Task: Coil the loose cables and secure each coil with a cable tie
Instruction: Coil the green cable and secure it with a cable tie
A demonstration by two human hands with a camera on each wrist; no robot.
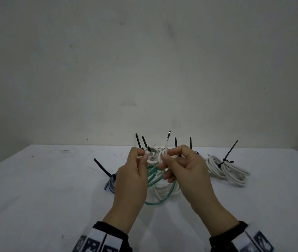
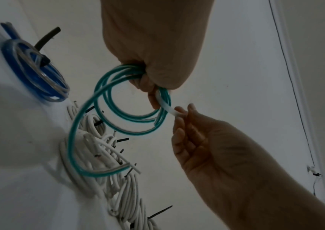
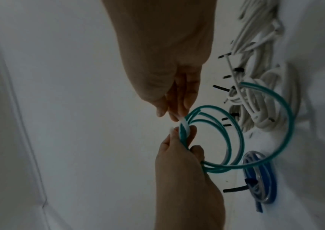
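Holding a coil of thin green cable (image 2: 118,99) above the white table (image 1: 35,197), we curl our left hand (image 1: 131,179) round its loops. A pale translucent cable tie (image 2: 166,105) wraps the bundle; our left fingertips (image 1: 145,155) pinch one end, and our right hand (image 1: 186,171) pinches the other between thumb and forefinger, its remaining fingers loosely curled. Behind lie several white cable coils (image 1: 226,170) bound with black ties (image 1: 229,151). To the left, a blue-and-clear cable coil (image 2: 35,70) sits tied on the table.
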